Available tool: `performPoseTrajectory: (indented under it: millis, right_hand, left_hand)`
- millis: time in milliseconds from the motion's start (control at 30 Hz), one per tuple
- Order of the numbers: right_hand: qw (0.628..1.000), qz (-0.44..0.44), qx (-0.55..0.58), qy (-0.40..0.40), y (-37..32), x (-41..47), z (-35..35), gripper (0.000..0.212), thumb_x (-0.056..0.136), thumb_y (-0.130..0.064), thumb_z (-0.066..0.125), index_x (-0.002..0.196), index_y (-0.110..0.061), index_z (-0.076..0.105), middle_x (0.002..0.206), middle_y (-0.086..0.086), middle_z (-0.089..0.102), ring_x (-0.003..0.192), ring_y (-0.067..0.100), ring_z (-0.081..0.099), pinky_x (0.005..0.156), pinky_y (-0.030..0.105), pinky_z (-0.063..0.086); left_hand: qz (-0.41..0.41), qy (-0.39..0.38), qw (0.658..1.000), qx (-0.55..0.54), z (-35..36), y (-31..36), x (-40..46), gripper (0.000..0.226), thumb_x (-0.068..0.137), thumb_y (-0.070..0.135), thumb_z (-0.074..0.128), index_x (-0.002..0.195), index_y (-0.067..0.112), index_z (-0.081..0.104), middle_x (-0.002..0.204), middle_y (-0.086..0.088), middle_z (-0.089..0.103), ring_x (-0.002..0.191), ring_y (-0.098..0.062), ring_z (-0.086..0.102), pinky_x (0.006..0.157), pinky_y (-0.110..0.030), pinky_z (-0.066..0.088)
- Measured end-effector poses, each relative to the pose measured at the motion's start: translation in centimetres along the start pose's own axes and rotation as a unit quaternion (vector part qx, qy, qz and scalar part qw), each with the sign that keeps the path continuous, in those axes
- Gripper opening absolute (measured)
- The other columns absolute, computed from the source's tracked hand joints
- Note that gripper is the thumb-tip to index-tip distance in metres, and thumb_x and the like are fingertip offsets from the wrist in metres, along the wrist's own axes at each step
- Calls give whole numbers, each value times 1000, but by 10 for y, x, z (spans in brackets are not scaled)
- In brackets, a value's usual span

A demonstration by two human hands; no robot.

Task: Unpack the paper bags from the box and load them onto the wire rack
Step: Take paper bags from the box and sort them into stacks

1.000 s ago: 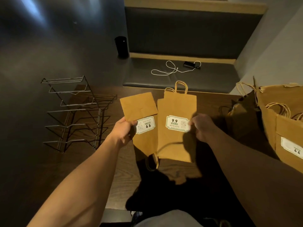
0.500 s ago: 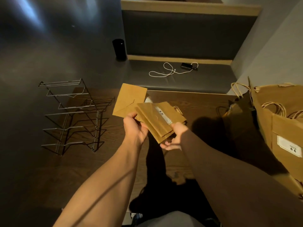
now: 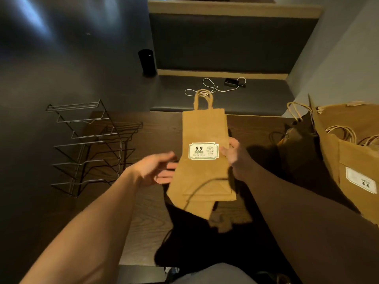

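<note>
Two flat brown paper bags lie stacked one on the other above the wooden table, the top one showing a white "9.9" label and its handles pointing away from me. My right hand pinches the stack at its right edge. My left hand hovers open at the stack's left edge, fingers straight, partly tucked behind the paper. The wire rack stands on the table's left end with nothing on its tiers. The box of more paper bags sits at the far right.
The dark wooden table runs under both arms. Beyond it is a dark bench seat with a white cable and a small black device. A black cylinder stands on the floor at the back left.
The two bags, held apart side by side a second ago, were brought together and now form one stack in my right hand. My left hand has let go and opened.
</note>
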State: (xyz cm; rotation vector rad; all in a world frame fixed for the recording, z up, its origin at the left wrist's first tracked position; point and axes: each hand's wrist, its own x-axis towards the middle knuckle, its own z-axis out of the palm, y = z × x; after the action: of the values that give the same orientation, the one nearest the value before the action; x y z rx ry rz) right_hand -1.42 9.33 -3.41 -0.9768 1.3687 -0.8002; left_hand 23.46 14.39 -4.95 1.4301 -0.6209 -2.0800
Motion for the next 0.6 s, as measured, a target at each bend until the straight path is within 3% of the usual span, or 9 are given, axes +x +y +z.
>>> performPoseTrajectory:
  millis: [33, 100, 167, 233, 333, 400, 500, 533, 600]
  right_hand:
    - [1000, -5, 13, 0, -1, 0, 3, 13, 97, 1, 52, 106, -8, 57, 98, 7, 64, 84, 17, 62, 66, 22, 51]
    - [999, 2, 39, 27, -3, -1, 9, 16, 97, 2, 50, 112, -5, 53, 101, 8, 62, 89, 21, 60, 74, 28, 51]
    - [998, 20, 39, 46, -1, -4, 10, 21, 98, 0, 48, 117, -7, 47, 116, 13, 58, 107, 29, 57, 91, 42, 48]
    - [998, 37, 20, 41, 2, -6, 9, 22, 97, 0, 47, 115, -12, 45, 120, 14, 57, 108, 31, 57, 93, 47, 49]
    - [999, 47, 13, 23, 11, -8, 10, 25, 96, 2, 46, 115, -15, 46, 118, 15, 60, 102, 28, 60, 93, 55, 51]
    - [999, 45, 21, 18, 13, -10, 13, 34, 98, 1, 48, 128, -14, 44, 113, 8, 61, 99, 24, 61, 88, 47, 54]
    - [997, 37, 44, 42, 16, -6, 16, 69, 95, -4, 57, 153, -19, 22, 136, 10, 54, 120, 29, 56, 99, 46, 48]
    - [998, 22, 40, 51, 16, -5, 15, 68, 92, -4, 60, 151, -17, 28, 135, 10, 55, 121, 28, 56, 99, 44, 48]
    - [998, -7, 18, 60, 15, -2, 13, 36, 86, -4, 59, 121, -13, 56, 112, 7, 65, 103, 25, 63, 86, 31, 53]
  left_hand:
    - [-16, -41, 998, 41, 5, -2, 4, 15, 103, 27, 46, 96, 18, 55, 75, 3, 39, 48, -10, 32, 47, -18, 28]
    - [0, -3, 997, 75, 13, -7, 14, 21, 106, 16, 39, 90, 16, 53, 73, -1, 37, 49, -11, 24, 49, -21, 19]
    - [58, 66, 994, 66, 24, -11, 22, 26, 109, 19, 34, 99, 11, 57, 69, -3, 53, 47, -12, 38, 41, -20, 26]
    - [87, 110, 990, 12, 35, -11, 24, 33, 109, 17, 31, 93, 8, 58, 63, -2, 62, 43, -11, 50, 36, -19, 37]
    - [99, 100, 990, -25, 44, -15, 31, 28, 107, 19, 40, 97, 7, 64, 78, -8, 74, 60, -13, 68, 51, -23, 54]
    - [110, 104, 988, 5, 45, -19, 34, 15, 103, 20, 52, 112, 11, 61, 102, -16, 74, 77, -20, 69, 63, -29, 55]
    - [157, 121, 979, 44, 46, -20, 40, 21, 98, 6, 55, 108, 22, 63, 117, -28, 66, 91, -27, 58, 79, -39, 47]
    - [179, 128, 974, 62, 49, -17, 39, 26, 98, 2, 53, 106, 24, 63, 116, -21, 68, 99, -27, 61, 88, -41, 49]
    - [219, 152, 957, 113, 51, -11, 39, 33, 99, 0, 51, 106, 31, 61, 116, -2, 69, 110, -21, 63, 98, -39, 49]
